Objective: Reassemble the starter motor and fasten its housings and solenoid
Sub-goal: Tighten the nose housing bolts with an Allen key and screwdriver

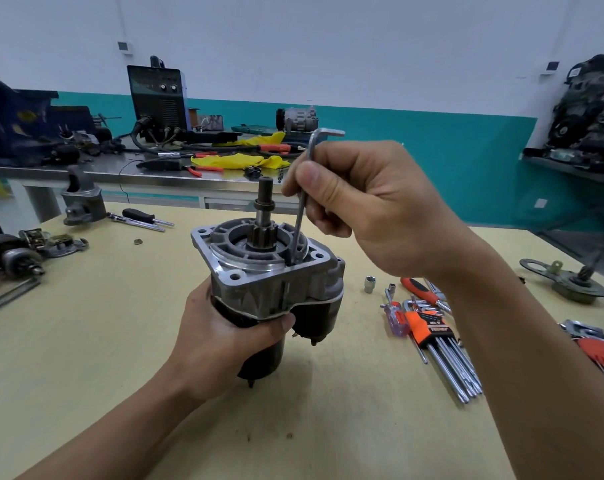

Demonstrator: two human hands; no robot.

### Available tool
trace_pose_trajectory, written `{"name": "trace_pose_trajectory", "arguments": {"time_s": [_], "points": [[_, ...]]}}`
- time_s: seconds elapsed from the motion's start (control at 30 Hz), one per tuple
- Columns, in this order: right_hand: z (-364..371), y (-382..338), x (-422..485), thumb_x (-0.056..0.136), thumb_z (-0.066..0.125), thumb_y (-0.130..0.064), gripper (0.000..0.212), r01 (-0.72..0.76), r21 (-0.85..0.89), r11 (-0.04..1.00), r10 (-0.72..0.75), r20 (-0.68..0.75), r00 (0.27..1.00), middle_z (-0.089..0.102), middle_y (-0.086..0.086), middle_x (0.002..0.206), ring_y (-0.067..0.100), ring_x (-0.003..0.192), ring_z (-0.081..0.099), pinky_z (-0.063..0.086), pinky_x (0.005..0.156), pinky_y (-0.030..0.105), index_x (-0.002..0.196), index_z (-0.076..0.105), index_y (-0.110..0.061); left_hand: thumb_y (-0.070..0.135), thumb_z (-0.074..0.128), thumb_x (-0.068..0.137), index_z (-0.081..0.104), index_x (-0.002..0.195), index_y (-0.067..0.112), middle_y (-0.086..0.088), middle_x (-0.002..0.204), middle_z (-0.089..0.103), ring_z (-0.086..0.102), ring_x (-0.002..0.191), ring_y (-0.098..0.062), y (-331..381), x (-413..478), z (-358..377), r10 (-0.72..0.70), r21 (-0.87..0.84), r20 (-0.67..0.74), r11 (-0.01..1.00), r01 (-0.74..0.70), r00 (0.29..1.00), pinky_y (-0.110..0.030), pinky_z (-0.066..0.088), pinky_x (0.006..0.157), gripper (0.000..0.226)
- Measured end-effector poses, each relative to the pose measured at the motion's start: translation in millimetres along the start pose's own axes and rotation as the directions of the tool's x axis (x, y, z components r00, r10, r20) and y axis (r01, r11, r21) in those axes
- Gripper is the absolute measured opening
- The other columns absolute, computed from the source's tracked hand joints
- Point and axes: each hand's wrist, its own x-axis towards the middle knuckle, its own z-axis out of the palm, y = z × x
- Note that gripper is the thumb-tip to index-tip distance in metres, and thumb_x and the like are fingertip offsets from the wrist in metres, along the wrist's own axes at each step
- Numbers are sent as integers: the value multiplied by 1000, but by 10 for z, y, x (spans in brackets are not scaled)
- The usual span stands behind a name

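Here, starter (269, 296) at mid-bench (86, 341), gripped round its dark body by the left hand (221, 344). Long axis near vertical, shaft (265, 195) pointing up, silver housing (224, 258) uppermost. Hex key (298, 233) pinched between thumb and fingers of the right hand (373, 209), long arm angled down into the housing beside the shaft, short arm on top pointing right.
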Motion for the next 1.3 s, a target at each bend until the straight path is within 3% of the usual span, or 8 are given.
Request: {"name": "trace_pose_trajectory", "arguments": {"time_s": [0.13, 0.33, 0.53, 0.67, 0.87, 0.97, 1.07, 1.3], "points": [[-12, -6, -4, 100, 46, -15, 22, -8, -42, 999, 9, 11, 1000, 51, 5, 65, 12, 56, 45, 39, 52, 22, 92, 66, -11, 30, 81, 62, 69, 114, 23, 8, 110, 74, 69, 105, -9, 6, 5, -6, 4, 3, 14, 1000, -4, 1000, -11, 51, 82, 54], [11, 7, -1, 100, 44, -13, 23, 2, -5, 1000, -2, 27, 1000, 53, -7, 65, 8, 57, 47, 40, 53, 18, 92, 65, -16, 31, 81, 61, 69, 114, 25, 10, 111, 74, 68, 106, -8, 2, 3, -4, 0, 6, 14, 1000, 0, 1000, -11, 51, 82, 55], [12, 80, 1, 101, 44, -13, 23, -31, 30, 999, 31, 1, 1000, 50, 3, 66, 11, 57, 46, 39, 51, 22, 92, 65, -12, 31, 81, 62, 69, 115, 24, 8, 112, 74, 69, 107, -10, -8, 3, -10, 0, 9, 16, 1000, 0, 1000, -12, 51, 84, 55], [16, 85, 0, 98, 51, -13, 20, 5, 53, 999, -5, -9, 1000, 55, -8, 63, 6, 55, 48, 40, 52, 17, 90, 69, -16, 33, 81, 61, 69, 116, 26, 11, 112, 74, 68, 107, -9, -13, 2, -10, -2, 20, 14, 1000, 2, 1000, -11, 50, 83, 56], [92, 84, 4, 87, 70, -2, 25, 125, 97, 987, -106, -176, 979, 56, -12, 53, 6, 46, 45, 39, 46, 19, 69, 67, -20, 31, 81, 62, 68, 115, 23, 9, 111, 74, 69, 106, -9, -2, 5, 1, -3, 2, 21, 1000, 3, 1000, -11, 51, 82, 55], [161, 95, 8, 82, 74, 2, 30, 134, 116, 984, -101, -260, 960, 57, -13, 50, 1, 42, 47, 38, 45, 13, 62, 62, -16, 28, 82, 62, 70, 112, 20, 8, 109, 75, 70, 103, -8, 7, 10, 13, 0, -12, 23, 1000, 0, 1000, -11, 52, 80, 52], [229, 102, 4, 79, 79, -1, 30, 106, 105, 989, -62, -355, 933, 54, -9, 49, 5, 42, 42, 37, 45, 17, 58, 60, -11, 27, 82, 61, 69, 112, 21, 9, 108, 75, 70, 102, -7, 22, 10, 16, 2, -22, 26, 1000, -2, 1000, -10, 52, 79, 52], [102, -19, 2, 83, 74, 1, 21, 134, 136, 982, -63, -430, 901, 58, -1, 50, 5, 39, 47, 38, 43, 14, 65, 64, -4, 27, 83, 60, 70, 111, 16, 6, 106, 76, 71, 98, -9, 16, 7, 11, -9, -44, 16, 999, 10, 1000, -12, 53, 77, 54]]}}
